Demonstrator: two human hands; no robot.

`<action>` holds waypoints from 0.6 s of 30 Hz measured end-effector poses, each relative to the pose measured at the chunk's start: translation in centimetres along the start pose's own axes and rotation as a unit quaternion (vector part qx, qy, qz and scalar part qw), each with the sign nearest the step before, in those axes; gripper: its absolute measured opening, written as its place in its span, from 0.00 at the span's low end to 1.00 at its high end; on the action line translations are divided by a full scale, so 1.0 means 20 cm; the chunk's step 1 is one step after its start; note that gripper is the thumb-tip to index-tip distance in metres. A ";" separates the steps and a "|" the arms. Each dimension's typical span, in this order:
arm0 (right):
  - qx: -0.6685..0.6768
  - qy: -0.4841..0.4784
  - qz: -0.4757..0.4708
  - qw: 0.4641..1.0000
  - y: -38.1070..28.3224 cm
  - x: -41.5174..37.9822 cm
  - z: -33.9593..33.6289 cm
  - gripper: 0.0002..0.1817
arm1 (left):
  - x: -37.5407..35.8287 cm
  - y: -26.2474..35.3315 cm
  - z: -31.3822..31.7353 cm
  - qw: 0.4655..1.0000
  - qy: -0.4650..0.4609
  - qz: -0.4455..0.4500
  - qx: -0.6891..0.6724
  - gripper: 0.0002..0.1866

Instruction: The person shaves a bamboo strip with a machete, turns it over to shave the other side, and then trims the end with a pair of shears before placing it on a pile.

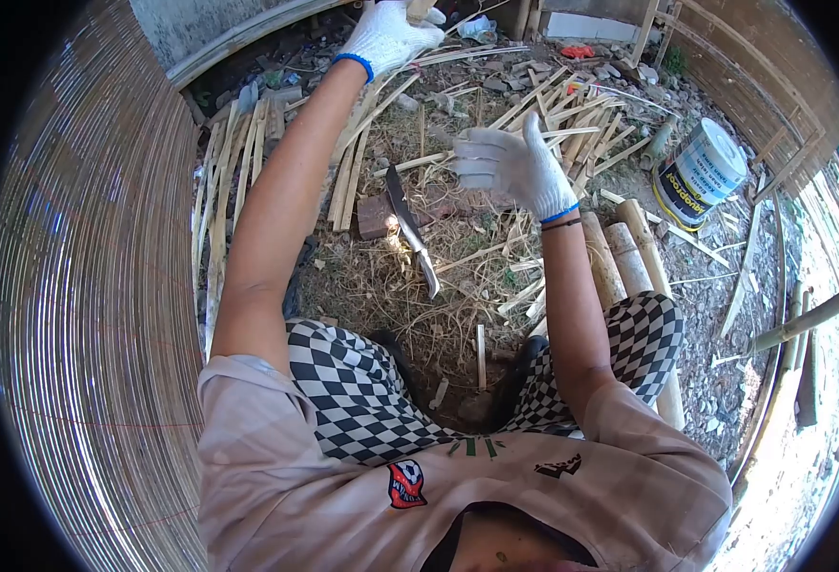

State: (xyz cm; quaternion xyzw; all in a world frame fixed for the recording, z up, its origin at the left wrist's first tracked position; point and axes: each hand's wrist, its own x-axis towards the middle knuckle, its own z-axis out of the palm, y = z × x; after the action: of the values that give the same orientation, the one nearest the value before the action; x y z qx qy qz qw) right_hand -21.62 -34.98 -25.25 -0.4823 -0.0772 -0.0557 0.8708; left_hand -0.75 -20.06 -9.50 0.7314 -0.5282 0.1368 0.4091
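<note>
My left hand (389, 36), in a white glove with a blue cuff, is raised at the top edge of the view, its fingers wrapped round a pale piece of wood or bamboo (420, 10). My right hand (510, 164), gloved the same way, hovers over the ground with its fingers stretched out and the thumb up, holding nothing. Between my knees and the hands, a long knife (406, 214) with a dark blade lies across a reddish brick (376, 217), to the lower left of my right hand.
Split bamboo strips (348, 176) lie at the left and behind my right hand. Thick bamboo poles (627, 255) rest beside my right knee. A white and black bucket (701, 176) stands at the right. A slatted bamboo screen (105, 286) rises on the left.
</note>
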 end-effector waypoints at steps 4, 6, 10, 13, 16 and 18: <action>-0.285 0.096 0.059 0.952 0.00 -0.06 0.11 0.40 | -0.01 0.04 -0.11 0.964 0.045 -0.092 -0.247 0.26; -0.331 0.078 0.079 0.937 0.03 -0.04 0.09 0.39 | 0.01 0.05 -0.15 0.964 0.077 -0.119 -0.225 0.23; -0.372 0.098 0.085 0.919 0.08 -0.01 0.18 0.35 | 0.04 0.01 -0.23 0.924 0.099 -0.121 -0.349 0.24; -0.368 0.094 0.105 0.919 0.12 0.01 0.16 0.35 | 0.05 0.03 -0.30 0.909 0.131 -0.121 -0.377 0.25; -0.395 0.091 0.123 0.906 0.27 0.05 0.10 0.33 | 0.06 -0.01 -0.35 0.901 0.151 -0.118 -0.388 0.25; -0.414 0.087 0.143 0.895 0.46 0.08 0.03 0.32 | 0.02 -0.02 -0.36 0.897 0.178 -0.110 -0.389 0.23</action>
State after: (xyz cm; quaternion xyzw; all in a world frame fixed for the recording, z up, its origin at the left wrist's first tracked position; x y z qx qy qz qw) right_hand -18.48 -29.59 -32.25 -0.7980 0.0991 0.0006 0.5944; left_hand 1.50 -14.92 -4.84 0.5306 -0.3740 0.0020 0.7607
